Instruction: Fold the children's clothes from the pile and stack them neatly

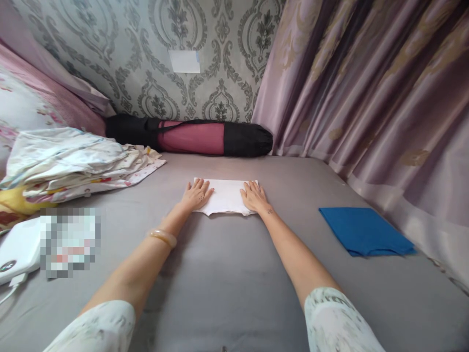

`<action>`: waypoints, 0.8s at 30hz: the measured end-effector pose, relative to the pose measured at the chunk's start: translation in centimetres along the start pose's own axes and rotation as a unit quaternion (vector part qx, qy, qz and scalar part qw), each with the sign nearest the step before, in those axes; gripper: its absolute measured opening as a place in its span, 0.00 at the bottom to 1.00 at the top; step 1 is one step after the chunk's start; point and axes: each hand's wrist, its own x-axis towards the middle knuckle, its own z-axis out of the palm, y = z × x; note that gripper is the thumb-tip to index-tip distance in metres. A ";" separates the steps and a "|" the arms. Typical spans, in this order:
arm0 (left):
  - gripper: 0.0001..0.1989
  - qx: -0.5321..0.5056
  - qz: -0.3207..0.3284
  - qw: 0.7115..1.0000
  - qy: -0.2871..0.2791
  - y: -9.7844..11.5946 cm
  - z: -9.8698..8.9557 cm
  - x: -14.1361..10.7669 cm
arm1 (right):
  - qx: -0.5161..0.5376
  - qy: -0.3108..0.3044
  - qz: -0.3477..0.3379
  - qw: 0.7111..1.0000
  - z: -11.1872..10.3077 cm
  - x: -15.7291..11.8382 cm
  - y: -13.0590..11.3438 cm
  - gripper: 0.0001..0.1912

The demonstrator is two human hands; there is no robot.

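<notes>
A white folded cloth (226, 196) lies flat on the grey sheet (227, 274), its near edge slightly uneven. My left hand (198, 194) rests palm down on the cloth's left end with the fingers spread. On the right end my right hand (254, 196) also lies flat, fingers stretched out and pointing away from me. Neither hand grips anything. A bangle (162, 238) sits on my left forearm.
To the right lies a folded blue cloth (366, 231). A pile of printed fabric (80, 161) and a white power bank (22, 247) with a cable are at the left. A black and maroon roll bag (190, 138) lies along the wall, beside the purple curtain (351, 88).
</notes>
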 end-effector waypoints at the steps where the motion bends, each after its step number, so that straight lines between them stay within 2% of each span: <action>1: 0.30 -0.001 -0.002 1.000 -0.001 -0.1 0.2 0.0 | 0.000 0.002 0.000 1.000 0.2 0.0 0.0 0.31; 9: 0.30 -0.006 -0.011 1.000 -0.019 -0.1 -0.1 0.2 | -0.006 0.003 -0.002 1.000 0.0 0.1 0.2 0.30; 14: 0.29 -0.005 -0.015 1.000 -0.004 1.1 -0.6 0.4 | -0.008 -0.004 0.004 1.000 -0.7 0.2 -1.0 0.30; 19: 0.30 -0.016 0.000 1.000 0.023 2.5 0.5 0.3 | 0.004 0.012 -0.016 1.000 -0.1 -0.1 -2.4 0.30; 24: 0.30 -0.016 -0.005 0.999 0.028 2.6 1.4 0.2 | 0.005 0.021 -0.014 1.000 1.0 -0.1 -2.4 0.29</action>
